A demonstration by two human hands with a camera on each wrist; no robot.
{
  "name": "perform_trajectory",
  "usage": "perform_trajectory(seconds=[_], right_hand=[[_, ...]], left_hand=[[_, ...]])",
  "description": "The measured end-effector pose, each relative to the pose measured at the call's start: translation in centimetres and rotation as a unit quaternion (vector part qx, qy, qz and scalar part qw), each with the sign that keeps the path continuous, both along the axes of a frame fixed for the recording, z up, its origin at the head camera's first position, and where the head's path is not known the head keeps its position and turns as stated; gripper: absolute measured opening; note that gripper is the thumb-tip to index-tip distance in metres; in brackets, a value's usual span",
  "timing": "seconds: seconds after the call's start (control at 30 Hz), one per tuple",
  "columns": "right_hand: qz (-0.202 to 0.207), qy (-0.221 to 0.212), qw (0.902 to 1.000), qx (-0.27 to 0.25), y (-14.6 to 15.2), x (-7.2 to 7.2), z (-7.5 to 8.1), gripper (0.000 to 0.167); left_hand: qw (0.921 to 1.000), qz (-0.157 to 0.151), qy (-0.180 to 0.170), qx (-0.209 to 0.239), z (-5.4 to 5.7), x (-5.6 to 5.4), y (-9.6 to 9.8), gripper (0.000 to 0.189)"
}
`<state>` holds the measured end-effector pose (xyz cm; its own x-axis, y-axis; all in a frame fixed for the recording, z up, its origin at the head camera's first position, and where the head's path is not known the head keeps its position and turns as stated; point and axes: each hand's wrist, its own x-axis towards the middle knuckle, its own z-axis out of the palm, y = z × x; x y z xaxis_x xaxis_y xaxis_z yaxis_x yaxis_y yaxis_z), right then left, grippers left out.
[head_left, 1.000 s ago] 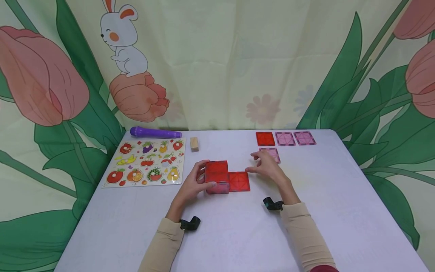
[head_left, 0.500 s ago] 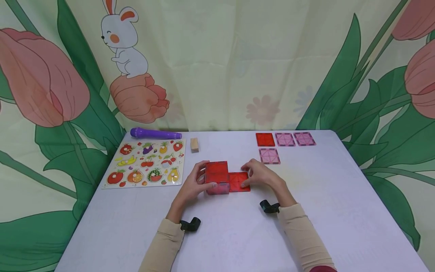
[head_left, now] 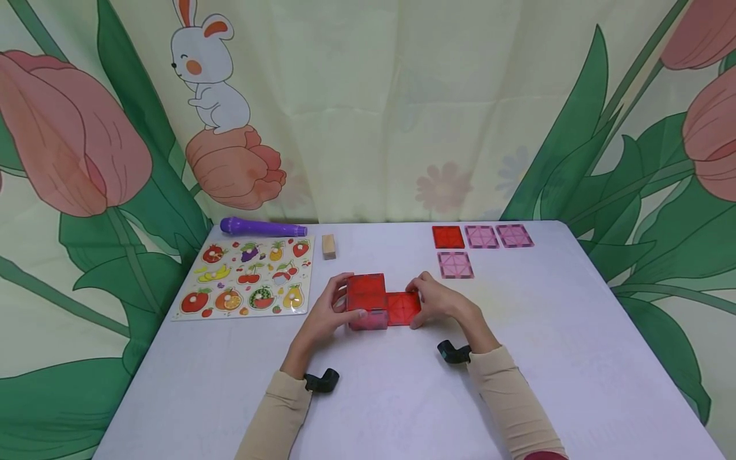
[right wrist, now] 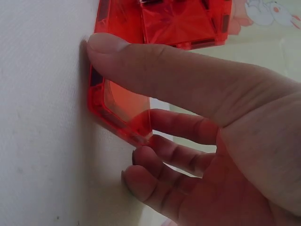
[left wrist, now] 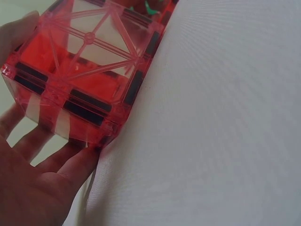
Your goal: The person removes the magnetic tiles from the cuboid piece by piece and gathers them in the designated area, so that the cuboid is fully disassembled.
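Note:
A cube of see-through magnetic tiles (head_left: pixel 367 291), red on top and pink on its near side, stands mid-table. My left hand (head_left: pixel 329 313) holds it from the left, thumb on the near side and fingers around the left side, as the left wrist view shows (left wrist: pixel 51 183). Against the cube's right side lies a flat red magnetic tile (head_left: pixel 402 309). My right hand (head_left: pixel 438 300) grips this tile by its edges, thumb at the near edge and index finger at the far one. In the right wrist view, the thumb crosses the red tile (right wrist: pixel 124 101) and hides part of it.
At the back right lie another red tile (head_left: pixel 448 237) and pink tiles (head_left: pixel 482 236), one of them (head_left: pixel 456 264) in front. To the left are a fruit puzzle board (head_left: pixel 241 278), a purple toy microphone (head_left: pixel 263 227) and a small wooden block (head_left: pixel 328 246).
My right hand has come left and down from above the tile's right side and now grips the flat red tile. The left hand stays on the cube.

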<state>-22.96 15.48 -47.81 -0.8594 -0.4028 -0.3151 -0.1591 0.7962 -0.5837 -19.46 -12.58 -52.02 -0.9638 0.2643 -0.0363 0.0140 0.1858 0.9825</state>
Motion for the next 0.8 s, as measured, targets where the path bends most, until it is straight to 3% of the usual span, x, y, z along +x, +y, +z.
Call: perform_trajectory(seconds=[0.37, 0.8], right_hand=[[0.006, -0.011, 0.9998, -0.016, 0.19, 0.02, -0.23, 0.073], [-0.019, -0.080, 0.9928, -0.087, 0.57, -0.32, -0.21, 0.087]], left_hand=[[1.0000, -0.007, 0.002, 0.004, 0.09, -0.01, -0.04, 0.086], [1.0000, -0.001, -0.006, 0.000, 0.06, -0.04, -0.04, 0.084]])
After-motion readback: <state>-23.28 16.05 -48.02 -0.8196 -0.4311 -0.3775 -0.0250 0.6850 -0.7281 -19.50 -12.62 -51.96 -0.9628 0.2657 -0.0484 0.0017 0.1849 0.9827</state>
